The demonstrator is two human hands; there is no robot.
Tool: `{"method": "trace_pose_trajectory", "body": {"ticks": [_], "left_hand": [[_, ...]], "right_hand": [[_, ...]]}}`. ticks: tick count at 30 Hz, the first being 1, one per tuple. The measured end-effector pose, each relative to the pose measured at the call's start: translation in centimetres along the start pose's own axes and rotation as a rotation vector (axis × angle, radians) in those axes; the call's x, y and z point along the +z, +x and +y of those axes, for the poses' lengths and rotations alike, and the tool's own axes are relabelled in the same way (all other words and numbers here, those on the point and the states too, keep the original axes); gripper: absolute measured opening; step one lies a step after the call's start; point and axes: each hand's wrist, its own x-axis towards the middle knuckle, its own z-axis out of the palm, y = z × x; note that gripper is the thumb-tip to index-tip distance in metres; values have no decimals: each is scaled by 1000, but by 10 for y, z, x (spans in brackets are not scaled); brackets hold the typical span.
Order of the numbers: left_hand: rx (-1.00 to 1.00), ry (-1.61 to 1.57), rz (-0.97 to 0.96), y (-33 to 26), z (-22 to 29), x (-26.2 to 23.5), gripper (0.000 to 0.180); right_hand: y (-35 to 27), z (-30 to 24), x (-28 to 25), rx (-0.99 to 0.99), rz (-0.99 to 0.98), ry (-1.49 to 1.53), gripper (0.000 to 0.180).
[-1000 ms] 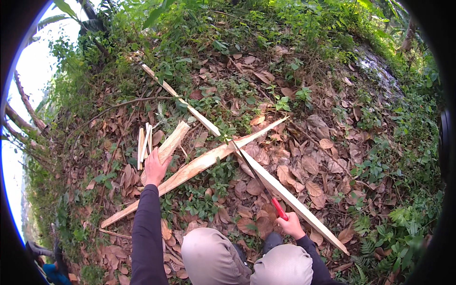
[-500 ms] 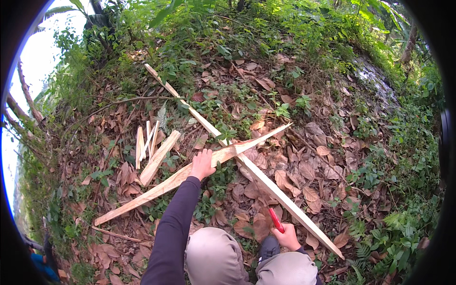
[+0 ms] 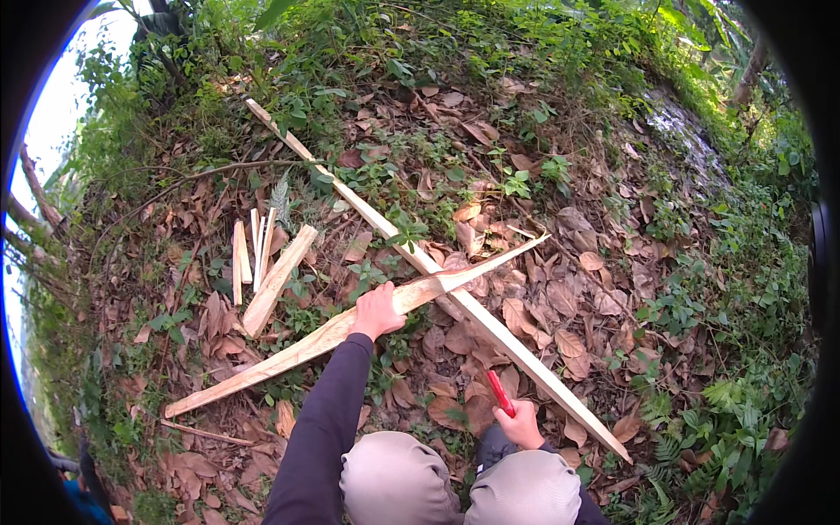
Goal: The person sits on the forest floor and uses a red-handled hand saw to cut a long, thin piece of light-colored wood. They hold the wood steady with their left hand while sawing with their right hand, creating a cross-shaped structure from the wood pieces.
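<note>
My left hand [image 3: 379, 311] is closed over the upper edge of a long, tapering wooden plank [image 3: 289, 366]. This plank lies slanted, its wide end toward the lower left and its thin, pointed end to the right. It crosses over a long, straight wooden strip [image 3: 516, 344] that runs from the upper left to the lower right. My right hand [image 3: 522, 426], low beside my knee, is closed round a slim red tool [image 3: 500, 393] pointing up and left; its exact kind cannot be made out.
Several split wood pieces [image 3: 280, 281] lie to the left of the plank. A thin stick [image 3: 206, 432] rests below its wide end. Dry brown leaves [image 3: 560, 341] and low green plants cover the sloping ground. A bare branch [image 3: 188, 178] arches at the upper left.
The plank has shifted slightly, its pointed end now a little farther right and lower, with my left hand still on it. My right hand has stayed low with the red tool.
</note>
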Motion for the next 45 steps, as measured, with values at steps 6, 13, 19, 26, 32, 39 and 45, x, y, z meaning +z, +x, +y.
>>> {"method": "trace_pose_trajectory", "body": {"ticks": [6, 13, 19, 26, 32, 39, 45], "left_hand": [[-6, -56, 54, 1, 17, 3, 52], [-30, -31, 64, -2, 13, 3, 48], [-32, -24, 72, -2, 11, 4, 45], [-29, -43, 79, -3, 12, 0, 43], [-35, -50, 73, -2, 12, 4, 43], [-49, -73, 50, -3, 14, -5, 42], [-38, -82, 77, -4, 11, 3, 43]], "right_hand": [[11, 3, -1, 60, -4, 12, 31], [7, 15, 8, 86, -21, 32, 34], [16, -5, -3, 55, -71, 25, 33], [-1, 7, -8, 58, -74, -10, 32], [40, -11, -4, 48, -139, 54, 33], [21, -17, -22, -287, -388, 188, 45], [0, -11, -1, -321, -85, 27, 31]]}}
